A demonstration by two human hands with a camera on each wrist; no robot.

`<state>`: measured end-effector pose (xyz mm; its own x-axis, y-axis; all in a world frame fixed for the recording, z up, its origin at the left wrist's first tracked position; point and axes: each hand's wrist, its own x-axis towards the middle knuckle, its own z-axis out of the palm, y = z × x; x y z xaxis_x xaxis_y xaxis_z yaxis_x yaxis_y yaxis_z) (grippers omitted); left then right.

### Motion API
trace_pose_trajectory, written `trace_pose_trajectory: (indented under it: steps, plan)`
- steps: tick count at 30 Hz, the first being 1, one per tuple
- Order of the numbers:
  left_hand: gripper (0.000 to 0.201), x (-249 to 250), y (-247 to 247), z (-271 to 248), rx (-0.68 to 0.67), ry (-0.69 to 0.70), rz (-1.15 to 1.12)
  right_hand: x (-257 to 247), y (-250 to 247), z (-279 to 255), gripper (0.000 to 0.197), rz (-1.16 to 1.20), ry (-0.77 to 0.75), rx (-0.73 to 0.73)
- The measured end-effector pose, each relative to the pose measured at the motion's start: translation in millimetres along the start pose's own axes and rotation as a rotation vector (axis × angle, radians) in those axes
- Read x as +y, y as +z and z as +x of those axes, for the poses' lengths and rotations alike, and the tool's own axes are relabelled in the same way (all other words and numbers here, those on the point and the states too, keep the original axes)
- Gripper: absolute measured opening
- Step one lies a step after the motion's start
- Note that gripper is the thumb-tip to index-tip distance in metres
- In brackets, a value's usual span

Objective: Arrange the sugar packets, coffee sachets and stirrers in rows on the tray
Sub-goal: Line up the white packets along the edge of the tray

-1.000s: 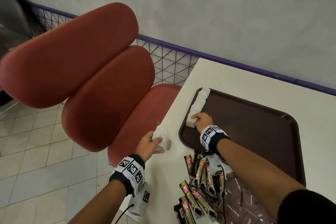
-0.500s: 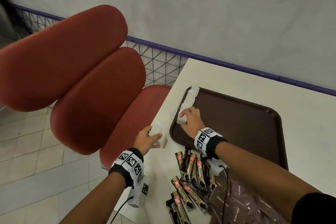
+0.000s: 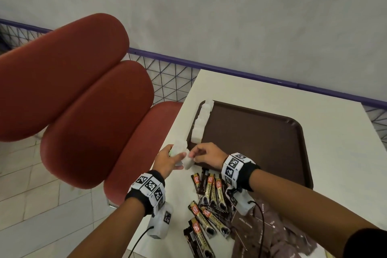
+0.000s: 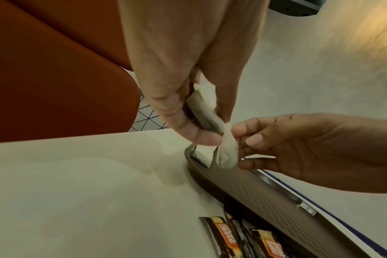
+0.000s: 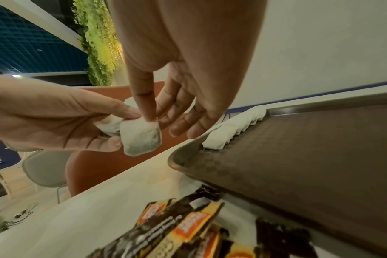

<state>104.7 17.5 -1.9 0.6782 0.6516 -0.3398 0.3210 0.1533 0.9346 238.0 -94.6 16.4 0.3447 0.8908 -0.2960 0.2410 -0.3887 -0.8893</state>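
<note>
While the left hand (image 3: 167,158) grips a wad of small white paper sugar packets (image 3: 178,148), the right hand (image 3: 206,154) pinches one packet (image 5: 141,137), seemingly just short of the brown plastic tray's (image 3: 272,142) row (image 3: 201,123), beyond the right fingertips.

**A café or canteen seating area**

The landmark is a white square laminate table (image 3: 272,98) standing against a plain grey wall (image 3: 230,6). On it lies a dark brown textured plastic serving tray (image 3: 261,142), and just beside the tray's near edge a heap of black-and-gold instant coffee sachets (image 3: 209,192). Left of the table stands a red padded chair (image 3: 83,100) on pale floor tiles (image 3: 31,205). Behind the table runs a purple-railed wire mesh partition (image 3: 171,73). The right wrist view shows a green foliage wall panel (image 5: 99,43) beyond the table.
</note>
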Motion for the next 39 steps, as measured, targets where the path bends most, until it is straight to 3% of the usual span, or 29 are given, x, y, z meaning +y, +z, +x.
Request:
trace_pose_trajectory:
  steps: [6, 9, 11, 25, 39]
  plan:
    - [0.005, -2, -6, 0, 0.054, -0.065, -0.124, 6, -12, 3, 0.023, -0.085, 0.036, 0.253]
    - [0.008, -4, -10, 2, 0.097, -0.119, -0.18, 8, -18, 10, 0.028, -0.132, 0.095, 0.468]
    - [0.013, -4, -13, 4, 0.106, -0.139, -0.193, 8, -19, 15, 0.028, -0.134, 0.124, 0.517]
    - [0.014, -22, -39, 12, 0.182, -0.088, -0.022, 19, -2, 57, 0.034, -0.145, 0.205, 0.513]
    - [0.018, -25, -36, 16, 0.177, -0.102, -0.109, 17, -1, 66, 0.032, -0.436, 0.302, 0.305]
